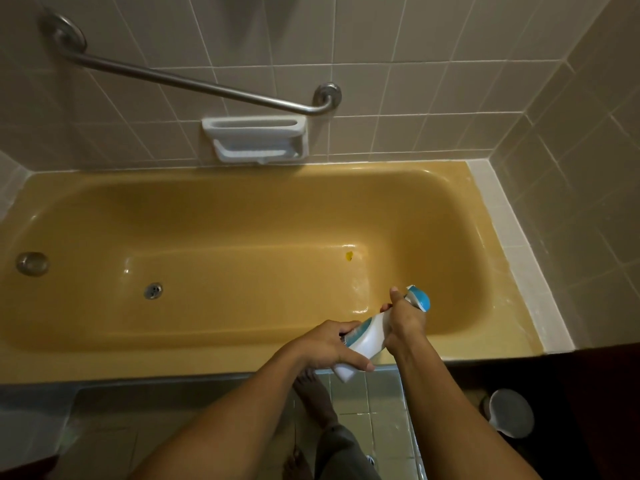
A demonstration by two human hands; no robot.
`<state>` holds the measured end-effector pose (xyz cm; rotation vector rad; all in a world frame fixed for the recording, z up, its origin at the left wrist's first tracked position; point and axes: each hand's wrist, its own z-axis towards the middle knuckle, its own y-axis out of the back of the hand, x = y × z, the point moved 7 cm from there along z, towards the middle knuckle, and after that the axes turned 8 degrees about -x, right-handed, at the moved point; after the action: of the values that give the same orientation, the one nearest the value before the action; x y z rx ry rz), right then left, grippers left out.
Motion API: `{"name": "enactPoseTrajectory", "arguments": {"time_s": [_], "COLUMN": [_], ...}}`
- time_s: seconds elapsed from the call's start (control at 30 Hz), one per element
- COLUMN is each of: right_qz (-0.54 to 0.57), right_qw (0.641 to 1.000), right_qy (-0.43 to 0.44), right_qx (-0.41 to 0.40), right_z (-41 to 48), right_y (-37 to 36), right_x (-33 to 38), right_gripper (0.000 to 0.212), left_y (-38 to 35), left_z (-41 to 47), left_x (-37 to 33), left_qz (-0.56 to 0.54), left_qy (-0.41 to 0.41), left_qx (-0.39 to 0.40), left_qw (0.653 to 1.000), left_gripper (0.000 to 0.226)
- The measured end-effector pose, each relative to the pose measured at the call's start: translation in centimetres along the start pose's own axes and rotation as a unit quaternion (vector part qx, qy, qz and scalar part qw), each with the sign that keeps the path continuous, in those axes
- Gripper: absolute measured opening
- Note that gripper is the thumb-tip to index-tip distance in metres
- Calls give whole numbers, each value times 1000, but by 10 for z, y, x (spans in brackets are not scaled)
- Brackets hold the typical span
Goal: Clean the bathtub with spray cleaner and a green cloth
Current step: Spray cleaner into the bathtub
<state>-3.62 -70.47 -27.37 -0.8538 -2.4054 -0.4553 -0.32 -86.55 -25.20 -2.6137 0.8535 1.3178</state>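
A white spray cleaner bottle [371, 336] with a blue-and-white trigger head is held tilted over the near rim of the yellow bathtub [104, 367], nozzle pointing into the tub. My left hand [329, 344] grips the bottle's lower body. My right hand [403, 318] is wrapped around its neck just under the trigger head. A small yellow-brown spot [349, 256] marks the tub floor ahead of the nozzle. No green cloth is in view.
The drain [153, 291] and a round overflow plate [32, 263] are at the tub's left end. A steel grab bar [194, 83] and white soap dish [256, 140] hang on the tiled back wall. My bare feet [313, 396] stand on floor tiles; a round grey object [510, 412] lies at right.
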Motion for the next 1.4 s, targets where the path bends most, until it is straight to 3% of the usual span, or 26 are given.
{"name": "enactPoseTrajectory", "arguments": {"time_s": [0.2, 0.37, 0.63, 0.77, 0.87, 0.97, 1.1, 1.27, 1.4], "right_qz": [-12, -32, -98, -226, -286, -334, -360, -360, -384], "right_qw": [995, 999, 980, 941, 899, 874, 857, 799, 798], "right_qy": [71, 41, 151, 203, 249, 266, 275, 306, 297], "right_qx": [61, 16, 85, 148, 220, 230, 244, 371, 358], "right_z": [-2, 5, -7, -23, -49, -72, -111, -179, -213], "right_y": [-34, -53, -110, -146, -190, -227, -271, -331, -358], "right_x": [19, 21, 51, 48, 38, 18, -17, -61, -96], "right_gripper": [20, 23, 21, 26, 25, 23, 28, 26, 27], "left_y": [19, 35, 78, 81, 101, 127, 169, 218, 243], "left_z": [10, 21, 37, 33, 21, 5, -27, -81, -117], "left_x": [3, 1, -2, 7, 19, 37, 64, 103, 123], "left_qz": [-28, -25, -15, -20, -56, -93, -136, -172, -209], "left_qy": [0, 0, 26, 52, 67, 90, 107, 124, 126], "left_qx": [-36, -36, -69, -54, -84, -119, -192, -290, -329], "left_qw": [999, 999, 997, 997, 993, 984, 966, 933, 912], "left_gripper": [88, 87, 115, 117, 109, 110, 114, 118, 113]}}
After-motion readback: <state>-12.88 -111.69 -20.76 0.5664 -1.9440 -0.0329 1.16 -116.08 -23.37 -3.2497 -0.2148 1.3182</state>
